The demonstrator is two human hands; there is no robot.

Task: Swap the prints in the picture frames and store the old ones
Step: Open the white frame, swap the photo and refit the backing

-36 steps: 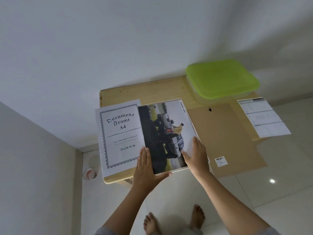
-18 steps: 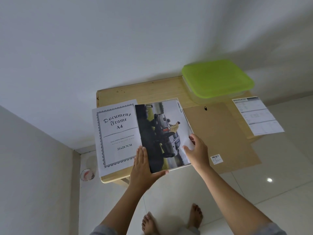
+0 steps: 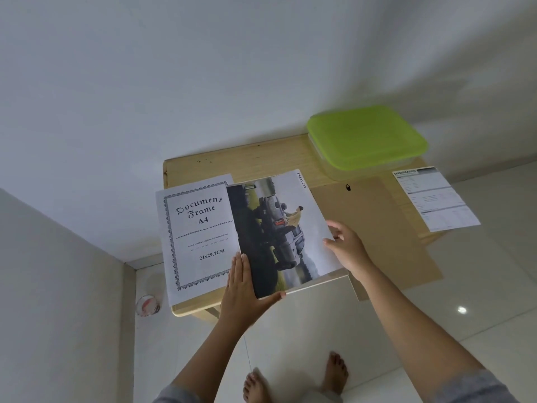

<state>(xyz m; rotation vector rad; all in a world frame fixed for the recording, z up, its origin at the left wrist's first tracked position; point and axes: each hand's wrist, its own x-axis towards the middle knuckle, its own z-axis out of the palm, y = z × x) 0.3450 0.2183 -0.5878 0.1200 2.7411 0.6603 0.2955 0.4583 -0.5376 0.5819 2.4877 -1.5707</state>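
A car print [image 3: 279, 225] lies on a light picture frame [image 3: 328, 282] at the near edge of the small wooden table [image 3: 261, 158]. My left hand [image 3: 244, 289] lies with straight fingers on the print's near left edge, thumb under the frame's front corner. My right hand [image 3: 345, 245] has its fingers curled at the print's right edge; whether they pinch the paper I cannot tell. The white "Document Frame A4" sheet [image 3: 197, 237] lies to the left, partly under the print. The brown backing board [image 3: 386, 237] lies to the right.
A clear container with a green lid [image 3: 366, 138] stands at the table's back right. A printed specification sheet [image 3: 436, 199] hangs over the right edge. A small round jar [image 3: 148, 305] sits on the tiled floor at the left wall. My bare feet are below.
My right hand has slid from lying flat on the print's near right part to its right edge, fingers now curled. The left hand stays in place.
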